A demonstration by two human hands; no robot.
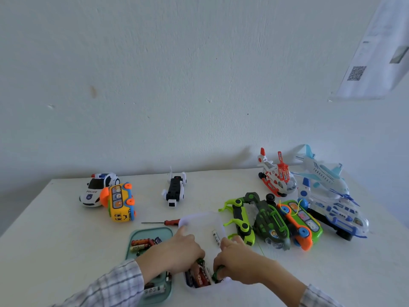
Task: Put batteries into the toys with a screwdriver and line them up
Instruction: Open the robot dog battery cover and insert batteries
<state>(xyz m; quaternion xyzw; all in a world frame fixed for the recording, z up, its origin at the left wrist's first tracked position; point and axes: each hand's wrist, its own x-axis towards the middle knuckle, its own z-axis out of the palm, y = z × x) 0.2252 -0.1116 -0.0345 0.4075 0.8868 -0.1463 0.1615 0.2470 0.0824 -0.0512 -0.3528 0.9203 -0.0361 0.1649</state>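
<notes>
My left hand (177, 251) and my right hand (240, 260) both reach, fingers curled, into a white container (199, 220) of batteries (200, 278). Each hand pinches a small dark green battery at its fingertips; the fingers hide most of it. One loose battery (216, 237) lies farther back in the container. A red-handled screwdriver (171, 222) lies on the table just behind the container's left corner. Farther back, a black and white toy (174, 191) lies alone, belly up.
A teal tray (169, 231) with several batteries sits under my left wrist. A police car (95, 189) and a tipped yellow bus (120, 201) stand at the back left. Several toys crowd the right: green robot (241, 220), dark green vehicle (270, 224), green-orange bus (301, 220), helicopters, plane (323, 173).
</notes>
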